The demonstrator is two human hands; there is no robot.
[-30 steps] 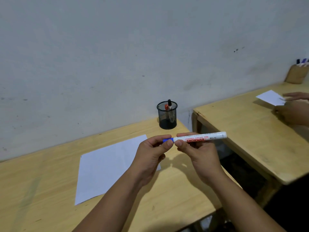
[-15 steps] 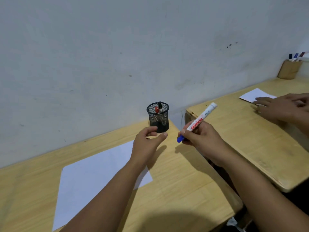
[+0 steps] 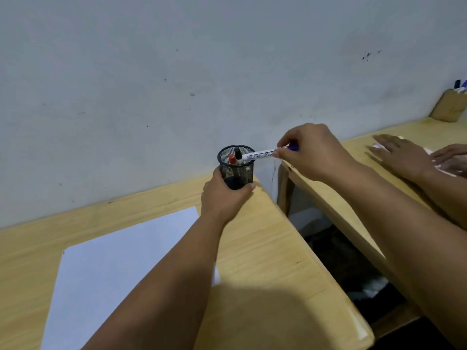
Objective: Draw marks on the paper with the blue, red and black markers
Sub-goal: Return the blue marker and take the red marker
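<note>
Blue marker going tail-first into mesh cup, far right corner of tabletop (image 3: pixel 265 248).
Paper (image 3: pixel 126 263): thin, limp, near left. Left hand (image 3: pixel 225 195) grips mesh cup (image 3: pixel 236 168), likely light, tippy. Right hand (image 3: pixel 310 152) pinches blue marker (image 3: pixel 260 155) at cap end: rigid, smooth, probably light.

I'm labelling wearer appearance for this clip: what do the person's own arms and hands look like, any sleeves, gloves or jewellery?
Both forearms are bare as far as the frame shows; no sleeve edge appears. The left hand and the right hand are ungloved, with no visible ring, watch or bracelet at either wrist. No markings show on the arms. The fingernails that show look short and unpainted.
</note>
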